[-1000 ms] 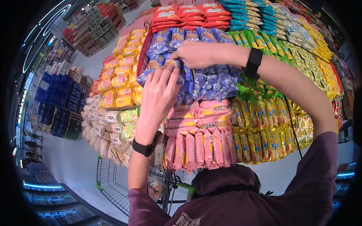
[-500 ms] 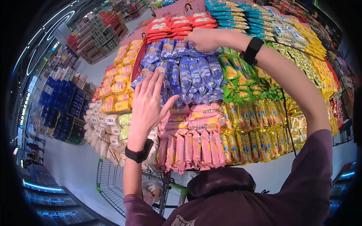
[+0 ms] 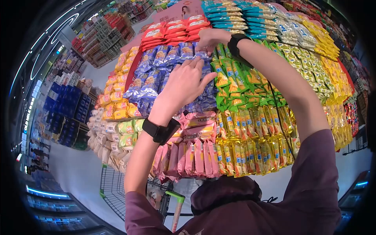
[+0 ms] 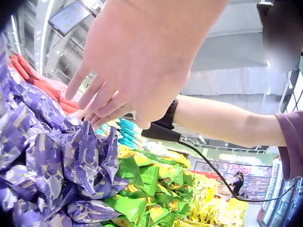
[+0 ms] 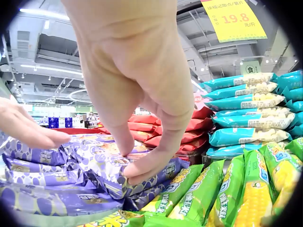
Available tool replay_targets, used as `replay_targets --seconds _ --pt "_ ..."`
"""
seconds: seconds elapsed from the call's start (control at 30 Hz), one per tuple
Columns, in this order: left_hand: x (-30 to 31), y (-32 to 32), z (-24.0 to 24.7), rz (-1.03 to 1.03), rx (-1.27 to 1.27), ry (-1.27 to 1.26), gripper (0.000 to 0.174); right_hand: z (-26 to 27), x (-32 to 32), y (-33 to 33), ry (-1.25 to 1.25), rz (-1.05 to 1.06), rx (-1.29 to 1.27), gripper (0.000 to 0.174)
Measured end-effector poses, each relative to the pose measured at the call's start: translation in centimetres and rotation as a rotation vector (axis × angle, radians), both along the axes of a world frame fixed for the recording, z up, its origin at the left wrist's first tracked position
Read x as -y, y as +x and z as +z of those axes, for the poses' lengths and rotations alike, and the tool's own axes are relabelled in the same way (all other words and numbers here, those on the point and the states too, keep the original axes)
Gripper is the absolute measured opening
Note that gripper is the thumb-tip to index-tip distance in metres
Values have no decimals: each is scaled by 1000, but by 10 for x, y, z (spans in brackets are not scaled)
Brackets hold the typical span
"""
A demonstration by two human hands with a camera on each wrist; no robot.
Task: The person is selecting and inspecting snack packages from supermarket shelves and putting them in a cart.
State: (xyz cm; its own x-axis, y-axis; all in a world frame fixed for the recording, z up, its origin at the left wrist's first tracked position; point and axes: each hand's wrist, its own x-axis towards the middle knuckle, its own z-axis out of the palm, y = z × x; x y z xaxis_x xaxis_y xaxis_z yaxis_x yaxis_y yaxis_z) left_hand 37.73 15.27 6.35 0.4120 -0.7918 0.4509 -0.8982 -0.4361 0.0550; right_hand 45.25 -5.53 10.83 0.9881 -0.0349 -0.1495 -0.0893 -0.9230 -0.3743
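Purple snack packets (image 3: 150, 84) are heaped in the middle of the display, some standing upright, others lying flat. My right hand (image 3: 209, 39) reaches to the back right corner of that heap. In the right wrist view its thumb and fingers (image 5: 147, 165) pinch a shiny purple packet (image 5: 106, 165) lying on top of others. My left hand (image 3: 186, 84) hovers over the purple packets with its fingers straight and thumb spread, just in front of the right hand. In the left wrist view nothing is in its palm (image 4: 142, 56).
Green corn packets (image 3: 235, 78) border the purple heap on the right, red packets (image 3: 174, 29) behind. Teal bags (image 5: 246, 113) are stacked at the back. Pink packets (image 3: 190, 158) and gold ones (image 3: 250, 156) line the front. A shopping cart (image 3: 113, 188) stands at front left.
My right hand has left the back-left purple packets for the back right corner. The left hand has lifted off the left-side packets and moved right. The display has shifted left in view.
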Motion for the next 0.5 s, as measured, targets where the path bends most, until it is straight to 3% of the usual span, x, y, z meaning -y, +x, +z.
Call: replay_targets --seconds 0.17,0.27,0.37,0.5 --pt "24 24 -8 9 -61 55 72 -12 9 17 -64 58 -40 32" --pt "31 31 -11 37 -79 114 76 -14 20 24 -187 112 145 29" --pt "35 27 -14 58 -64 137 79 -26 39 47 -440 474 133 29" --pt "29 28 -12 40 -136 116 82 -21 26 43 -424 364 -58 28"
